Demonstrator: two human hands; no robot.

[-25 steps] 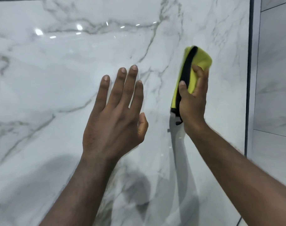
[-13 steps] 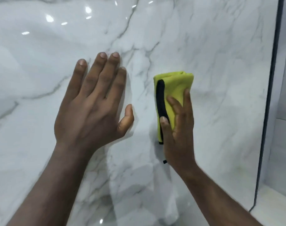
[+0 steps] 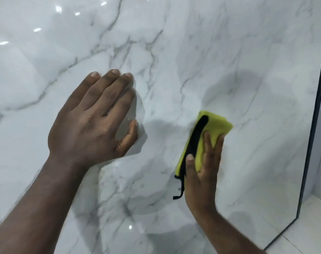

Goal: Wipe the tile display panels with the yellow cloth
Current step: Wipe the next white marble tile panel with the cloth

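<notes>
**Wiping a marble panel: where it could go wrong**

Panel [image 3: 229,52]: glossy, grey-veined, upright, bounded on the right by a dark edge [image 3: 313,125]. Left hand [image 3: 90,121]: flat on the panel, 4 fingers straight and close together, holding nothing; it would likely leave fresh prints on the gloss. Right hand [image 3: 202,176]: fingers straight, pressing the cloth [image 3: 216,125] against the panel, low and right of centre. Cloth: folded, yellow, black trim; with no curled grip on it, it could slip from under the palm if pressure eases
</notes>
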